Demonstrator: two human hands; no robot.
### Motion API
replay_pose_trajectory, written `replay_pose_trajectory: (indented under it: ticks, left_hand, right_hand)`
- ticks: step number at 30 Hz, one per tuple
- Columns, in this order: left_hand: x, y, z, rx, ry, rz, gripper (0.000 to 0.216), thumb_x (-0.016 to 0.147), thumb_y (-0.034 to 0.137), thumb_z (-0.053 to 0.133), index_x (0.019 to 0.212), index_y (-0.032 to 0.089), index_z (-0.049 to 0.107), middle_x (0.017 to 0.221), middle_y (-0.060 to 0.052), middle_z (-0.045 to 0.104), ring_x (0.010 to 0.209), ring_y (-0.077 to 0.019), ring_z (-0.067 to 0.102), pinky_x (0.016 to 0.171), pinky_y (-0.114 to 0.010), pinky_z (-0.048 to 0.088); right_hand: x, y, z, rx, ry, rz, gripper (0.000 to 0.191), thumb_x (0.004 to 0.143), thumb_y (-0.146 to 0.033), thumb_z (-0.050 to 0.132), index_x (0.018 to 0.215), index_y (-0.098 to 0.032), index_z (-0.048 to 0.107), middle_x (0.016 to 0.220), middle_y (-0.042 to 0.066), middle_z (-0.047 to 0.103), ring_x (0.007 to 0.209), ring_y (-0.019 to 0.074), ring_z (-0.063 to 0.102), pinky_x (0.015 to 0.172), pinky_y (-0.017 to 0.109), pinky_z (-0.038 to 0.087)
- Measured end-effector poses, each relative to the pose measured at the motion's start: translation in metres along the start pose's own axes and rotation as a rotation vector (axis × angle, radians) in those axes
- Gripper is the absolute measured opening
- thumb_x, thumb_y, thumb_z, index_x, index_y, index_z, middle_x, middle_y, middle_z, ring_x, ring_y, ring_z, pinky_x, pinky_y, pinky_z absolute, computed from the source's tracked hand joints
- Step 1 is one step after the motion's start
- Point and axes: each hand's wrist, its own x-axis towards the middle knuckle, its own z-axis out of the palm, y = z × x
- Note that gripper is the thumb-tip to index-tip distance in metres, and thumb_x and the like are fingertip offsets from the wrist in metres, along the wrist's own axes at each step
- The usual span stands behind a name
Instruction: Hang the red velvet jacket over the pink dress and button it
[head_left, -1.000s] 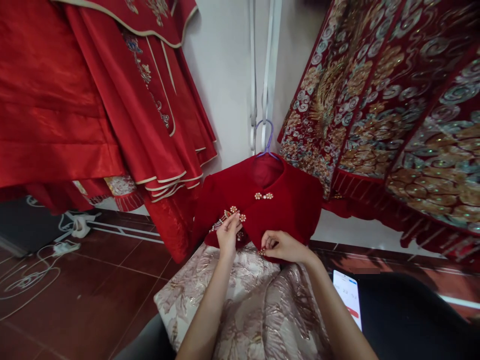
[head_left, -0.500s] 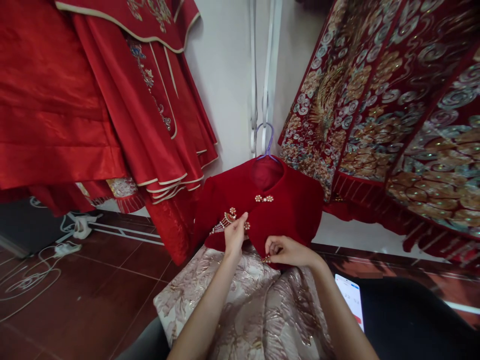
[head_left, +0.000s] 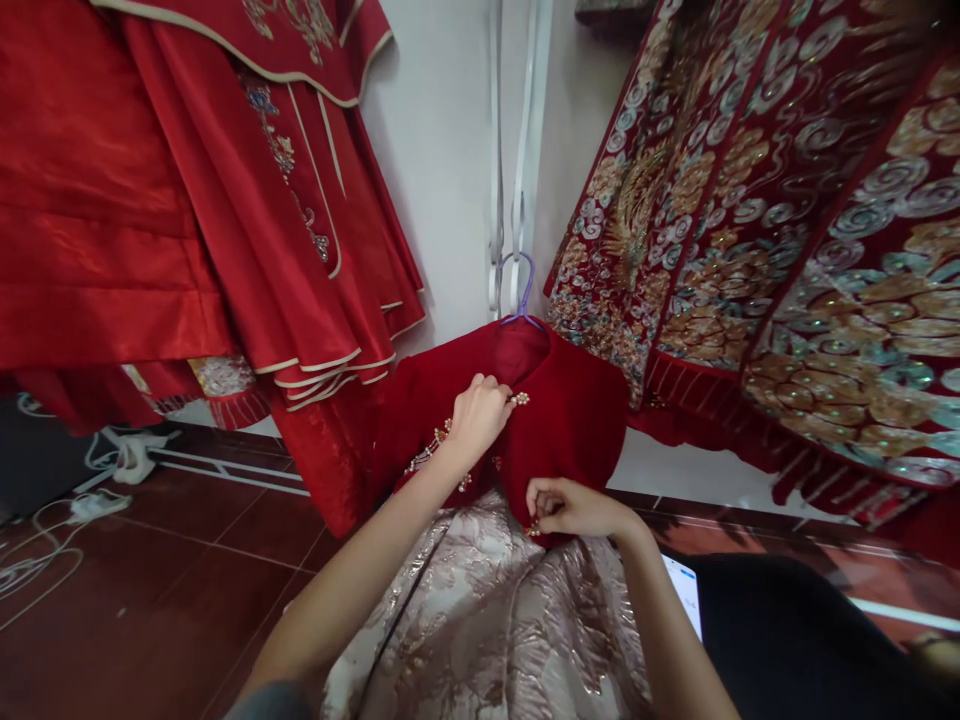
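A short red velvet jacket (head_left: 577, 420) hangs in front of me on a purple hanger (head_left: 523, 295). My left hand (head_left: 480, 415) is closed at the neckline, fingers pinching the left part of the top beaded fastener (head_left: 520, 398); what lies under the fingertips is hidden. Lower down, my right hand (head_left: 571, 508) pinches the front edge of the jacket by the bottom beaded fastener (head_left: 533, 531). A beaded tassel ornament (head_left: 429, 447) lies on the jacket's left side, partly behind my left wrist. The front edges stand apart below the neckline.
Shiny pale brocade (head_left: 480, 600) spreads below the jacket over my lap. Red garments (head_left: 300, 200) hang at left, an embroidered dark red one (head_left: 720, 220) at right. A phone (head_left: 682, 595) lies on a black surface (head_left: 787, 640). White cables (head_left: 45, 550) lie on the tiled floor.
My left hand has moved up from the middle fastener to the top one. The jacket's front edges have parted in the middle. My right hand remains at the bottom edge.
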Motion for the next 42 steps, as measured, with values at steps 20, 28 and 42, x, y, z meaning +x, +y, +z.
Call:
replay_pose_trajectory:
  ticks: [20,28,42]
  left_hand:
    - [0.008,-0.015,-0.001,-0.208,0.068,0.365,0.022,0.091,0.024,0.043,0.094,0.021,0.065,0.079,-0.005,0.062,0.088,-0.0196,0.058,0.114,-0.048,0.02]
    - [-0.008,-0.018,0.002,0.178,0.172,-0.064,0.062,0.084,0.008,0.037,0.145,0.012,0.025,0.131,-0.018,0.049,0.117,-0.0293,0.048,0.103,-0.048,0.031]
    - [-0.007,-0.069,0.001,0.304,0.127,-0.339,0.06,0.084,0.005,0.035,0.143,0.007,0.029,0.143,-0.027,0.034,0.135,-0.0388,0.03,0.1,-0.054,0.038]
  right_hand:
    - [0.008,-0.053,-0.02,-0.333,1.012,-0.107,0.028,0.081,-0.042,0.058,0.096,-0.019,0.058,0.091,0.01,0.057,0.075,0.0183,0.056,0.068,0.033,0.052]
    - [0.06,-0.077,0.0,-0.002,0.978,-0.245,0.075,0.081,-0.063,0.05,0.134,-0.011,0.035,0.141,0.021,0.042,0.136,0.0287,0.036,0.112,0.043,0.032]
    - [0.04,-0.027,-0.004,-0.012,0.723,0.131,0.091,0.074,-0.054,0.064,0.145,-0.011,0.025,0.142,0.021,0.043,0.135,0.0322,0.038,0.11,0.046,0.033]
